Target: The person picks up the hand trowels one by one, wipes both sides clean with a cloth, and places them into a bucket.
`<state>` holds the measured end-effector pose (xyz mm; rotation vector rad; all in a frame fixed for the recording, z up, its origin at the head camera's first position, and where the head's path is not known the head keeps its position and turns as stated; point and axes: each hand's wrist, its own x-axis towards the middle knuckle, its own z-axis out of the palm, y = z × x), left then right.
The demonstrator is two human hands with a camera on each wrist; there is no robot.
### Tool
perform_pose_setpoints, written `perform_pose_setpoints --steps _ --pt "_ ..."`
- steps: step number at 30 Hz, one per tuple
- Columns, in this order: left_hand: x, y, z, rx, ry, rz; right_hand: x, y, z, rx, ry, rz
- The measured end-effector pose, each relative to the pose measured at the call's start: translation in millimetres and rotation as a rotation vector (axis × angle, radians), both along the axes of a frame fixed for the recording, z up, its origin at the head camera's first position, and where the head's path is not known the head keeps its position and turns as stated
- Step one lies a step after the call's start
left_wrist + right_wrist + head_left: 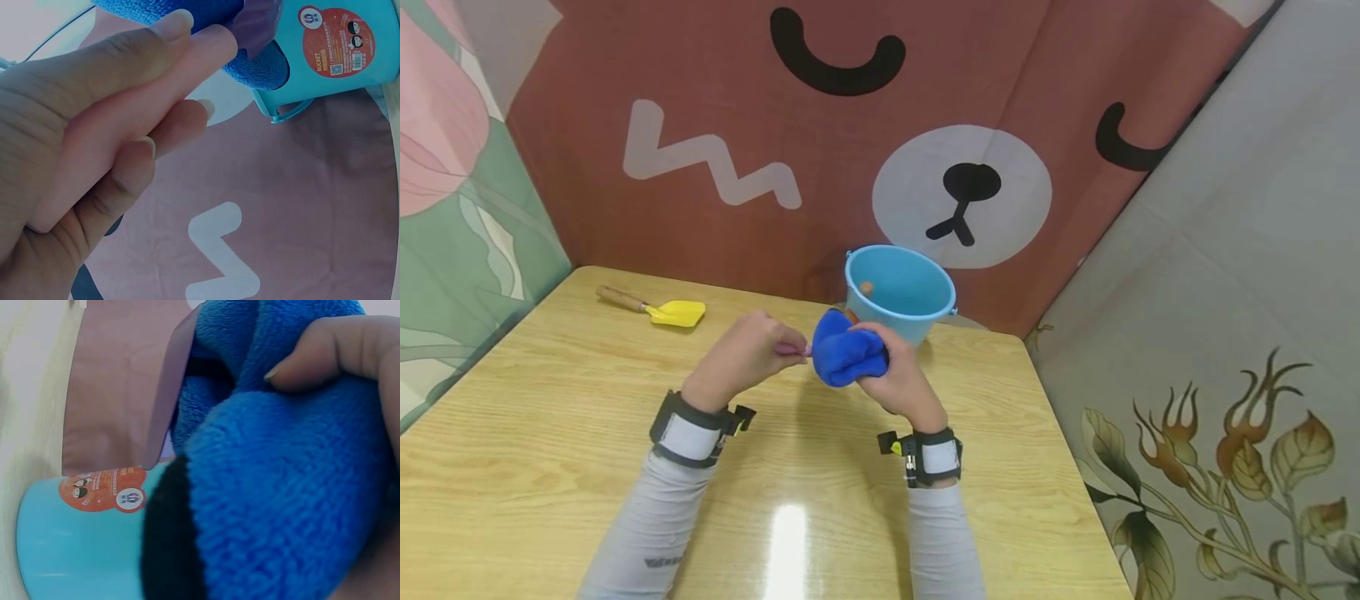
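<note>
Between thumb and fingers, my left hand (752, 354) pinches the smooth pink handle (134, 109) of a small tool. Its purple head (257, 28) sits against a blue terry cloth (846, 350); the cloth hides much of it, so its kind cannot be told. My right hand (898, 375) grips that cloth from the right, thumb pressed into the folds. Up close in the right wrist view, the cloth is thick and bunched, with a black edge. Both hands are above the table, in front of the light-blue bucket (936, 292).
At the back left of the wooden table (587, 467) lies a yellow trowel (676, 313) with a wooden handle. Inside the bucket shows a small orange-brown thing (867, 288). A fabric backdrop (700, 242) with a bear face rises behind the table; patterned curtains hang on both sides.
</note>
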<state>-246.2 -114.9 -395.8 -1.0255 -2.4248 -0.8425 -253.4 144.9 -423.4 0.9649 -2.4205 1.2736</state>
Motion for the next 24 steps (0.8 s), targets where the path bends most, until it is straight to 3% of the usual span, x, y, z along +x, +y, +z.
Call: perform_pose_setpoints --steps 6,19,24 --pt "-1.0 2 -1.6 -0.012 0.017 0.0 -1.1 2 -2.2 0.042 -0.029 -0.014" --pt "1.5 -1 0.0 -0.024 -0.011 0.03 -4.9 12 -4.1 0.074 -0.016 -0.043" --pt "1.5 -4 0.9 -0.023 0.013 0.034 -7.3 18 -6.1 0.064 0.0 -0.055"
